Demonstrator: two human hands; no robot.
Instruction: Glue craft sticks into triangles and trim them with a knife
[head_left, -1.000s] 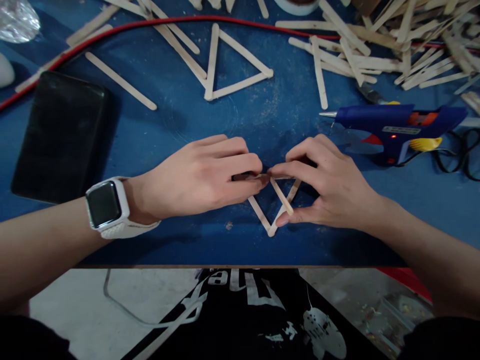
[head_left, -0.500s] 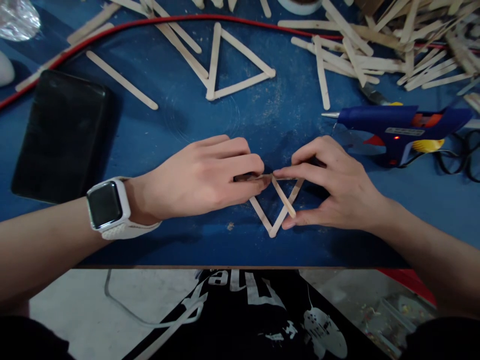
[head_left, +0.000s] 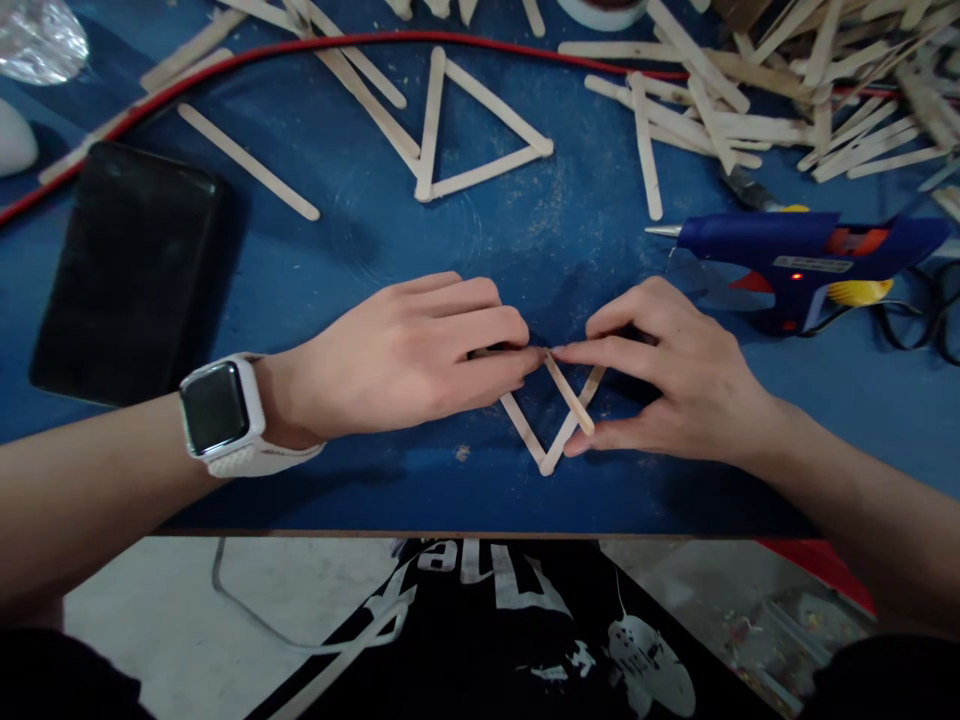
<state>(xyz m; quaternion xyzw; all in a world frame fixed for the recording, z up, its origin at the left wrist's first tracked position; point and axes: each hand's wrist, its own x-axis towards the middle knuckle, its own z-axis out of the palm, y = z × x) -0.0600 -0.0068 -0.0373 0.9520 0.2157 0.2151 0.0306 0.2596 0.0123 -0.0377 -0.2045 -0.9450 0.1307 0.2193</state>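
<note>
Between my hands on the blue table lies a small triangle of wooden craft sticks point(head_left: 525, 432), one corner pointing toward me. My left hand point(head_left: 442, 345) is closed on its upper left corner, fingertips at the top side. A short craft stick point(head_left: 571, 395) slants across the triangle from the top side over its right side. My right hand point(head_left: 667, 375) holds this stick lengthwise, index fingertip at the upper end and thumb at the lower end. The fingers hide most of the triangle's top side.
A blue hot glue gun point(head_left: 795, 255) with a lit red light lies at right. Behind it is a heap of craft sticks point(head_left: 765, 125). A larger stick triangle point(head_left: 487, 172) lies farther back, near a red cable point(head_left: 405, 37). A black flat box point(head_left: 124, 275) sits at left.
My hands stay in nearly the same place on the sticks. The left fingertips have edged slightly right, close to the right index fingertip. The whole view has shifted a little.
</note>
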